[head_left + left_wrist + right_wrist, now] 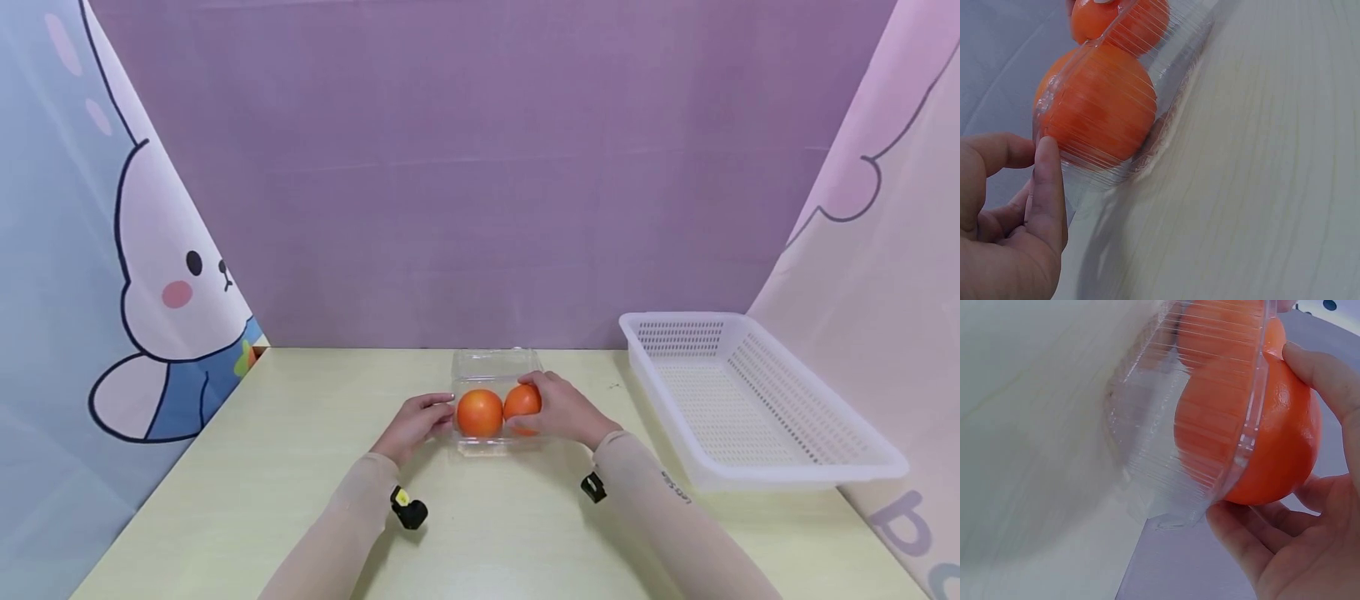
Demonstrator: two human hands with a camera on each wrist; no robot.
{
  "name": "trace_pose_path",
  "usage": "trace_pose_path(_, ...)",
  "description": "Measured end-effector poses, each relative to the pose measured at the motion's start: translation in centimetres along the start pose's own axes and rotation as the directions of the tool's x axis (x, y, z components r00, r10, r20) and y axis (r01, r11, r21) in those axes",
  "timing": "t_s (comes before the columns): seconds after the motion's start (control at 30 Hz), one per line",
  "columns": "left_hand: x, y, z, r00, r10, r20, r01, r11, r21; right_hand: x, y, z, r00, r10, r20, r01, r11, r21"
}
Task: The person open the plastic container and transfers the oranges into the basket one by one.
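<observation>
A clear plastic clamshell box (483,448) stands on the table with its lid (495,364) raised at the back. In its left half sits one orange (480,413). My right hand (567,410) holds a second orange (522,400) at the right half, thumb and fingers around it; in the right wrist view this orange (1288,437) is partly inside the ribbed wall and bulges above the rim. At the box's left end, my left hand (420,421) pinches the rim between thumb and finger, as the left wrist view of the hand (1022,231) shows.
A white perforated plastic basket (780,473) stands at the right of the pale wooden table (247,500). A purple cloth (480,183) hangs behind the table, and printed cloths (67,275) flank both sides.
</observation>
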State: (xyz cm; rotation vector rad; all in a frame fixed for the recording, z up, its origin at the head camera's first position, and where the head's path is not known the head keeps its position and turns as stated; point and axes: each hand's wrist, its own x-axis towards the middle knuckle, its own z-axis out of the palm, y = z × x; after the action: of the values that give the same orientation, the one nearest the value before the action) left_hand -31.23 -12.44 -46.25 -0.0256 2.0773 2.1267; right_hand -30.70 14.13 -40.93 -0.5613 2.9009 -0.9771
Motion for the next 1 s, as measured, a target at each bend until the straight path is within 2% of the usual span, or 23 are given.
trace_pose_path(1.0,-0.2,0.2,0.2,1.0,0.004,-0.009,-0.004,1.0,-0.006,-0.2,-0.5,-1.1,1.0,-0.012,-0.007,0.012,1.0,-0.012)
